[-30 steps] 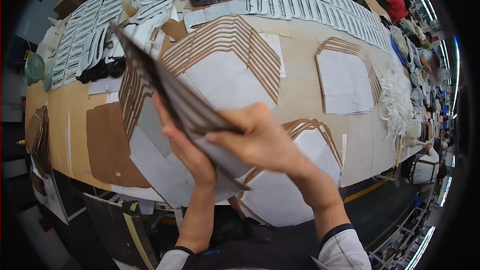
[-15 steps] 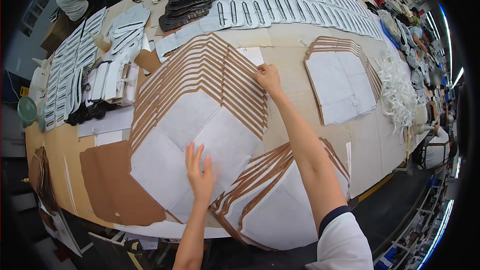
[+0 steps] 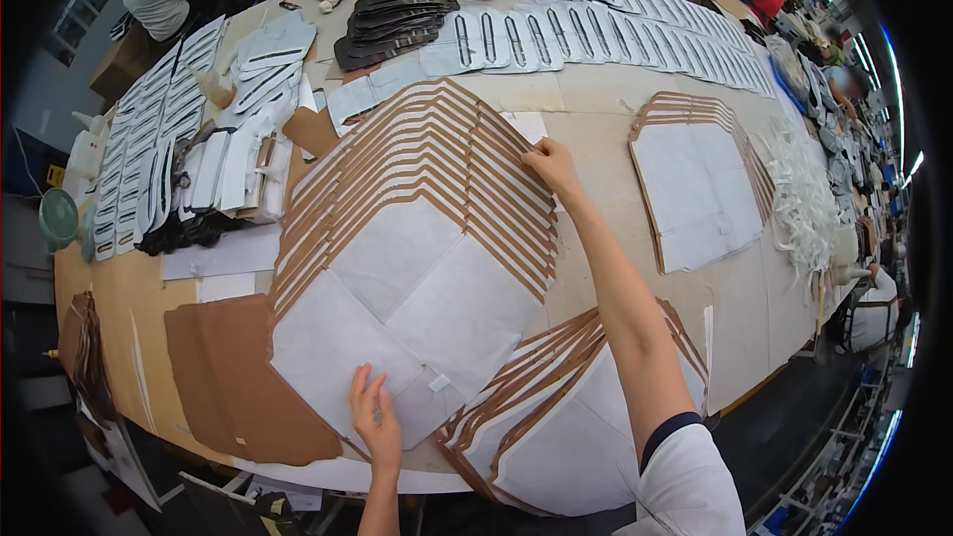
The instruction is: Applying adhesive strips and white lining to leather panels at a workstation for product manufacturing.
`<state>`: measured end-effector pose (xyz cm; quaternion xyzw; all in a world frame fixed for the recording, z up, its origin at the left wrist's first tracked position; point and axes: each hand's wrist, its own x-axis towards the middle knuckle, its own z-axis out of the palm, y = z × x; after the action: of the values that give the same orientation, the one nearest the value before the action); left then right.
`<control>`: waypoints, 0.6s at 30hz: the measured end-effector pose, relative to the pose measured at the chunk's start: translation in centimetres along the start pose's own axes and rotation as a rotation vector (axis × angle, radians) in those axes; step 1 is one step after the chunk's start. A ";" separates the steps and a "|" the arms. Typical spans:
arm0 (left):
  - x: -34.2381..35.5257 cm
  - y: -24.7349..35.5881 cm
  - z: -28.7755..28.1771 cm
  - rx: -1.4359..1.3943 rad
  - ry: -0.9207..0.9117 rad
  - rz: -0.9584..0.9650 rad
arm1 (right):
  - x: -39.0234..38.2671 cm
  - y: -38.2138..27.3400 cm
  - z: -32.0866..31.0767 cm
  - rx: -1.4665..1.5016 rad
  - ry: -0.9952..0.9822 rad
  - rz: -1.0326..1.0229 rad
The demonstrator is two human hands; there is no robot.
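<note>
At the left of the table (image 3: 119, 337) we had a flat brown panel (image 3: 243, 377), its right side meeting the near left edge of the fanned stack (image 3: 427, 283), and we judged it best to keep that panel from catching under the layers. Next came the lower left of the stack, where a light, flat touch seemed wiser than a push, since pressure there could have skewed the top sheet. Our left hand (image 3: 375, 422) was there, fingers loosely spread and pointing away from us, thumb apart, gripping nothing; we could not tell whether its fingertips met the sheet or hovered just over it. The stack itself lay in the middle, pale faces up, brown edges stepped back in bands towards the far side; matching each new band to its neighbours looked the surest way to an even fan. At its far right edge we judged that a gentle nudge, with an eye on the angled corner, would serve best. Our right hand (image 3: 552, 167) bent in there from a long, outstretched forearm, fingers curled close together against the edge, though we could not tell whether they pinched a layer or merely pressed; well apart, farther right, lay a smaller stack (image 3: 700, 194)
</note>
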<state>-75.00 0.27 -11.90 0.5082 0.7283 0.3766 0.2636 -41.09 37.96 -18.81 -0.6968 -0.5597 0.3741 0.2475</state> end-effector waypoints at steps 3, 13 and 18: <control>2.3 0.3 0.1 -0.001 0.046 0.040 | -4.5 -1.6 1.5 0.774 -0.152 0.148; 15.7 7.5 10.5 -0.253 0.016 0.314 | -14.7 -12.3 -0.9 0.488 -0.270 -0.036; 14.0 10.5 8.7 -0.585 0.080 0.321 | -23.5 -17.3 -4.2 0.464 -0.434 -0.580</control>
<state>-67.45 17.97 -8.34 0.5040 0.5099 0.6260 0.3069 -50.24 19.89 2.63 -0.3416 -0.6724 0.5429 0.3693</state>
